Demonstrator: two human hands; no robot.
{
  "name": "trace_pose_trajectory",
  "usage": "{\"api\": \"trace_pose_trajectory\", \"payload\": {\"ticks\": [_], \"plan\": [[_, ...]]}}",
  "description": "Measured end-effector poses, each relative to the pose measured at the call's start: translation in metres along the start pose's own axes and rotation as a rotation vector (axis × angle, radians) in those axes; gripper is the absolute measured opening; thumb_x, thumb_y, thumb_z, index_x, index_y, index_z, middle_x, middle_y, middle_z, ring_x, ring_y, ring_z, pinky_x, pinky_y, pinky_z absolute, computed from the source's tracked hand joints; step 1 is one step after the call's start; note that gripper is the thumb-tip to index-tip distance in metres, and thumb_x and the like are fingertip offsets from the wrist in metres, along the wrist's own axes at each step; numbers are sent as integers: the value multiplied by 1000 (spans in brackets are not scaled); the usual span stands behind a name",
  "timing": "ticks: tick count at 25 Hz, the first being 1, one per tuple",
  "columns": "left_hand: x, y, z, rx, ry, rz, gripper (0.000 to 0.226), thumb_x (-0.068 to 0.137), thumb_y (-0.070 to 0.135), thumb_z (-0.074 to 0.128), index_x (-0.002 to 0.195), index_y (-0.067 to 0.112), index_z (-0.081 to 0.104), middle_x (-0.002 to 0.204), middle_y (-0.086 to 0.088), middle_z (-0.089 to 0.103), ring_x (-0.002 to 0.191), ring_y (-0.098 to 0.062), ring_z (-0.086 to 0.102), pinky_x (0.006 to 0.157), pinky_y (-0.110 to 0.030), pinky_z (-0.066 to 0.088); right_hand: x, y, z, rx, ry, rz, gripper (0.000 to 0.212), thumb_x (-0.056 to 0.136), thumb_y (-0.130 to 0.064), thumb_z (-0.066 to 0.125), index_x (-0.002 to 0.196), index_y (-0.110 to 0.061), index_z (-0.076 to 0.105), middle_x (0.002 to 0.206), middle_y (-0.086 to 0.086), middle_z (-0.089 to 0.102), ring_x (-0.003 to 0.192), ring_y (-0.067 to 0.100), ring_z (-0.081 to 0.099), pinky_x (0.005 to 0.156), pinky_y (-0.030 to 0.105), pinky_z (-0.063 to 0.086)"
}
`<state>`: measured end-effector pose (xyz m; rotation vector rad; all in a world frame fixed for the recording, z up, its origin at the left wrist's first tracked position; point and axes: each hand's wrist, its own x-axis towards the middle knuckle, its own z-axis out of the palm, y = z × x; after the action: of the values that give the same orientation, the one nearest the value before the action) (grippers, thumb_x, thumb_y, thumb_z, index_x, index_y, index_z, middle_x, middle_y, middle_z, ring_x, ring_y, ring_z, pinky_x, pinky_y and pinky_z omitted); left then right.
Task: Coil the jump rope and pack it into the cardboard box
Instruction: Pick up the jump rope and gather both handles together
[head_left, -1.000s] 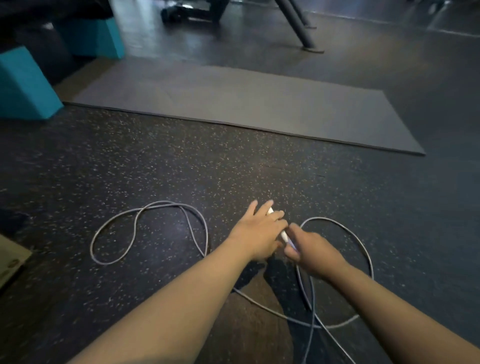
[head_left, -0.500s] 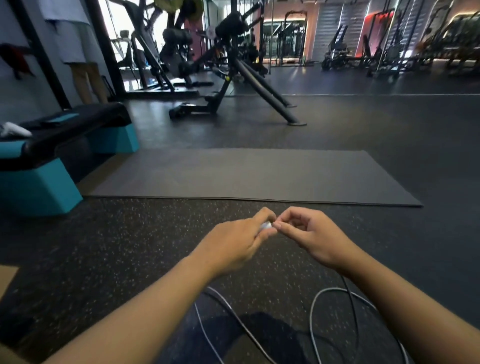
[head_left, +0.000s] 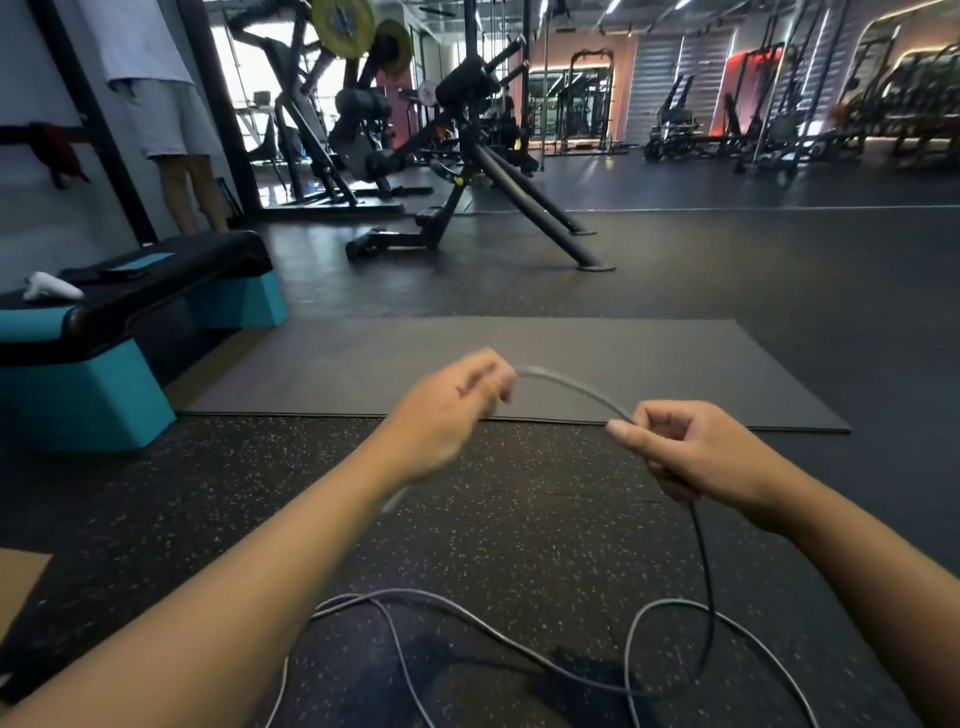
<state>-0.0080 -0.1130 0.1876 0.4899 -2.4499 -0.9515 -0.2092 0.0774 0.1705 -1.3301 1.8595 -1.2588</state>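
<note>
A thin grey jump rope (head_left: 566, 382) arcs between my two raised hands. My left hand (head_left: 447, 415) is blurred and grips one end of it, with a pale handle tip showing below the wrist. My right hand (head_left: 691, 452) pinches the rope between thumb and fingers, a hand's width to the right. From the right hand the rope hangs down and lies in loose loops on the speckled floor near the bottom edge. A corner of the cardboard box (head_left: 21, 582) shows at the left edge.
A grey exercise mat (head_left: 675, 374) lies just beyond my hands. A teal and black step bench (head_left: 93, 364) stands at the left, with a person's legs (head_left: 182, 192) behind it. Gym machines (head_left: 467, 171) fill the background.
My hands have lifted from the floor with the rope's end and drawn apart, the right sliding along the rope. The view has tilted up from the floor to the gym.
</note>
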Motion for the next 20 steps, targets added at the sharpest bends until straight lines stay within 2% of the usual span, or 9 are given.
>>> {"api": "trace_pose_trajectory", "payload": {"ticks": [2, 5, 8, 12, 14, 15, 17, 18, 20], "plan": [[5, 5, -14, -569, 190, -111, 30, 108, 41, 37, 95, 19, 52, 67, 9, 45, 47, -8, 33, 41, -21, 30, 0, 2, 6, 93, 47, 2, 52, 88, -49, 65, 77, -1, 50, 56, 1, 36, 49, 18, 32, 53, 34, 29], [11, 18, -17, -1026, 395, -108, 25, 111, 37, 31, 102, 17, 44, 68, 6, 38, 50, -9, 27, 45, -22, 31, 1, 0, 29, 245, 33, 11, 42, 91, -51, 55, 97, -11, 67, 61, -3, 33, 51, 13, 26, 51, 32, 20], [15, 34, -5, -1245, 543, -140, 24, 111, 37, 30, 101, 20, 43, 64, 6, 37, 49, -10, 28, 48, -23, 35, 6, -16, 60, 226, -55, -57, 39, 96, -55, 47, 112, -25, 66, 67, -10, 43, 51, 5, 32, 48, 24, 26], [14, 37, 1, -1318, 705, -185, 27, 112, 36, 29, 95, 20, 42, 65, 5, 37, 50, -11, 32, 52, -26, 39, 11, -25, 86, 117, -120, -111, 43, 91, -59, 50, 104, -21, 66, 63, -14, 50, 51, -1, 41, 51, 18, 35], [11, 31, 0, -1163, 769, -273, 22, 111, 30, 33, 98, 20, 47, 81, 2, 50, 64, -14, 48, 65, -33, 53, 13, -27, 82, 84, -111, -86, 43, 91, -62, 49, 97, -23, 66, 62, -13, 50, 50, 0, 40, 51, 20, 35], [9, 27, -2, -960, 842, -322, 12, 110, 25, 39, 105, 22, 50, 100, 0, 56, 81, -17, 57, 81, -40, 57, 14, -28, 77, 19, -102, -72, 43, 92, -63, 48, 94, -24, 66, 63, -11, 51, 49, 1, 41, 52, 22, 35], [1, 22, -8, -412, 961, -258, 25, 101, 15, 52, 123, 25, 51, 139, 0, 50, 127, -18, 50, 114, -48, 39, 17, -31, 64, -163, -110, -66, 39, 98, -59, 46, 91, -27, 66, 68, -10, 55, 50, -2, 44, 54, 20, 37], [-2, 23, -13, -126, 914, -48, 33, 97, 14, 55, 127, 26, 55, 148, 5, 47, 141, -15, 40, 123, -47, 24, 18, -33, 58, -257, -129, -76, 38, 99, -57, 46, 90, -27, 66, 70, -10, 57, 52, -3, 46, 54, 18, 38], [-2, 36, -21, 423, 488, 324, 27, 96, 25, 57, 121, 30, 65, 142, 14, 57, 144, -9, 41, 127, -42, 6, 21, -38, 47, -401, -152, -122, 38, 100, -56, 46, 90, -25, 66, 73, -9, 60, 60, 0, 50, 60, 24, 43]]}}
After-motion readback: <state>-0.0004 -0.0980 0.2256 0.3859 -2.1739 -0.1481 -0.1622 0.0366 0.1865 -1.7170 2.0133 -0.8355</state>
